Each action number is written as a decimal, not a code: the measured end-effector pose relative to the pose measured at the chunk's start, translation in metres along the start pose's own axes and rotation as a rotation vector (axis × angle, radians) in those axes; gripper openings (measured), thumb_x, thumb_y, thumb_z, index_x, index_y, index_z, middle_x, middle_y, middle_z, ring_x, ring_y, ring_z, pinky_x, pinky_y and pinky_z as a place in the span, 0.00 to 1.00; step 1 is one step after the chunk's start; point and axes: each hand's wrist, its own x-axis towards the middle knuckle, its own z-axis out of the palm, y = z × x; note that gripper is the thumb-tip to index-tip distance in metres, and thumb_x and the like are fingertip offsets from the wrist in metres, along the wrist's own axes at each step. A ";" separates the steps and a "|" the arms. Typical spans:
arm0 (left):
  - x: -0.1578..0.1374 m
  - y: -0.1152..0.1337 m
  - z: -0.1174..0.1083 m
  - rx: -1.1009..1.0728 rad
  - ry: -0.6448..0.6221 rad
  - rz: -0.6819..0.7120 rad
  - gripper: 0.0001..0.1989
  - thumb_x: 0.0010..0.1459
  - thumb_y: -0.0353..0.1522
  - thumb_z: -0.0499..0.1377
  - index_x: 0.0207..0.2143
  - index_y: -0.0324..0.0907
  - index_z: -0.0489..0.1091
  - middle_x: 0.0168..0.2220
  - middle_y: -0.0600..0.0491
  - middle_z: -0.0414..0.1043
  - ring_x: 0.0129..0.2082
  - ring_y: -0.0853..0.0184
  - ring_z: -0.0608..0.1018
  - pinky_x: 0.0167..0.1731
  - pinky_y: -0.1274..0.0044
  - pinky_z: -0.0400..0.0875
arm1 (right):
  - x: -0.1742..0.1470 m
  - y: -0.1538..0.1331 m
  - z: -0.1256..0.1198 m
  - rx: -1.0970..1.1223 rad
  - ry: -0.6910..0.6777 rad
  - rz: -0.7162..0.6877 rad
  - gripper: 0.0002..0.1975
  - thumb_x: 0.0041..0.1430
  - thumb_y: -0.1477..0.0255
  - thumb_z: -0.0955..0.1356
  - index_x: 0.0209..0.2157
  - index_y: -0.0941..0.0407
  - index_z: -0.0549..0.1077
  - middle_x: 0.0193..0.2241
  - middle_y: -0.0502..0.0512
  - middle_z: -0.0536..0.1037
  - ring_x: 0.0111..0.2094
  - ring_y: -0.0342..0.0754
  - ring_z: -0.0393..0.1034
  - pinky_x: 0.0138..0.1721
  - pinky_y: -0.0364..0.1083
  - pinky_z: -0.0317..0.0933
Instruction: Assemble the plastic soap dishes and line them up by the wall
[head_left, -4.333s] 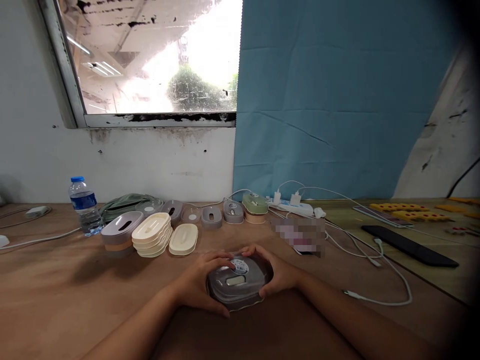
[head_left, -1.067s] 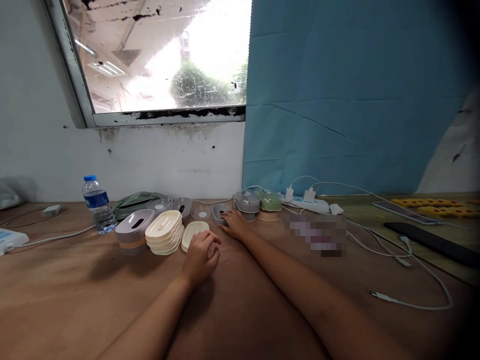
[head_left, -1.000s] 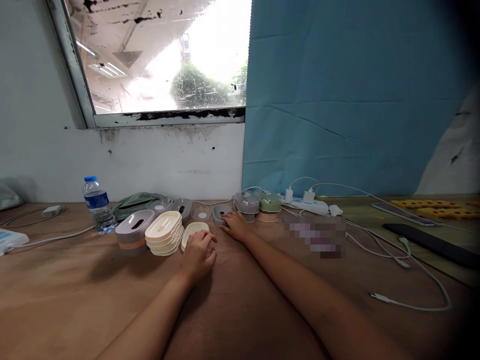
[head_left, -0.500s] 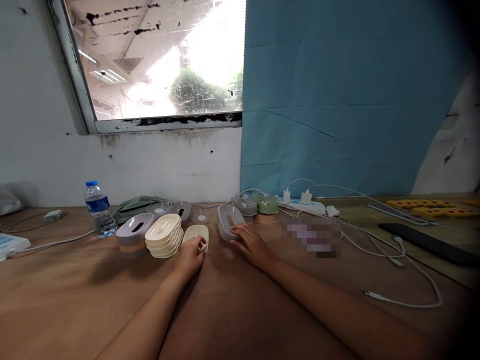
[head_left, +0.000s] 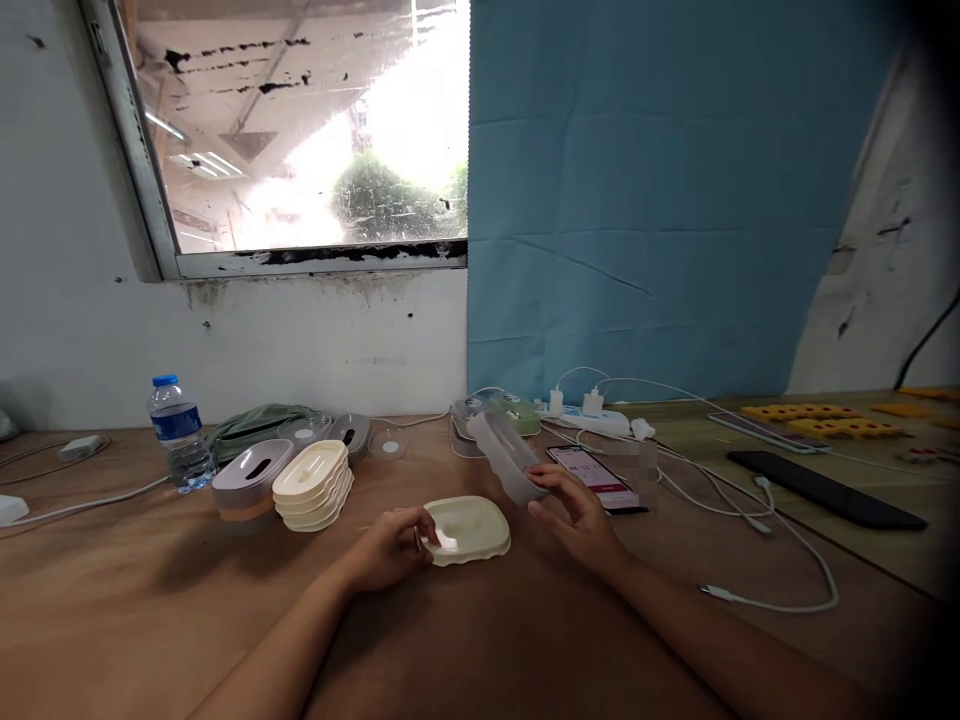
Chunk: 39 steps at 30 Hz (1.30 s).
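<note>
My left hand [head_left: 395, 547] is closed on the left edge of a cream plastic lid [head_left: 476, 522], which lies nearly flat above or on the table in front of me. My right hand [head_left: 577, 515] grips the near right end of a translucent frosted plastic box [head_left: 504, 455], tilted, its far end raised to the left. Box and lid are apart. Left of the lid stands a stack of several similar cream lids [head_left: 309, 485]. Beside that stack is a lilac box with a dark slot in its top [head_left: 253, 472].
A water bottle [head_left: 180, 435] and a green pouch [head_left: 251, 430] stand at the back left. Grey and green boxes [head_left: 517, 410] sit behind the frosted box. To the right lie a lit phone [head_left: 592, 478], a power strip [head_left: 600, 420], white cables [head_left: 780, 605] and a black flat device [head_left: 825, 490].
My left hand has brought the cream lid right and nearer from beside the stack. My right hand has lifted and tilted the frosted box, moving it right. The view has shifted slightly.
</note>
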 end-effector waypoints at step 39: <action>0.004 -0.007 0.013 -0.032 0.163 -0.095 0.32 0.35 0.41 0.65 0.42 0.43 0.56 0.42 0.50 0.60 0.43 0.61 0.67 0.42 0.70 0.64 | 0.006 -0.022 0.036 0.151 -0.575 0.221 0.30 0.36 0.76 0.70 0.45 0.54 0.60 0.46 0.55 0.62 0.48 0.52 0.58 0.49 0.49 0.52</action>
